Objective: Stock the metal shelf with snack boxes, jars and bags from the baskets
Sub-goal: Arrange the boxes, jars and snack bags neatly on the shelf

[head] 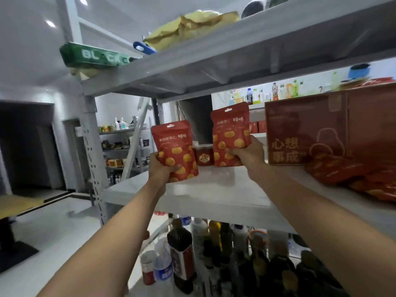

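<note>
Gripping a red snack pouch in each of your hands, you've got both upright over the middle board of the metal shelf (214, 189) — left hand (162, 168) curled round the bottom of the left pouch (173, 144), right hand (244, 154) pinching the lower corner of the right pouch (230, 129). A small red jar (204, 157) stands between them, w/ the right pouch just beside it; can't tell if that pouch's base touches the board. Further right: a big red box (304, 129) and a heap of loose red bags (353, 176). Risks, prob.: the pouches look soft, so let go too early and they'll flop fwd off the front edge — onto the bottles (182, 254) below. Swing the left one in carelessly and you could knock the jar over.
</note>
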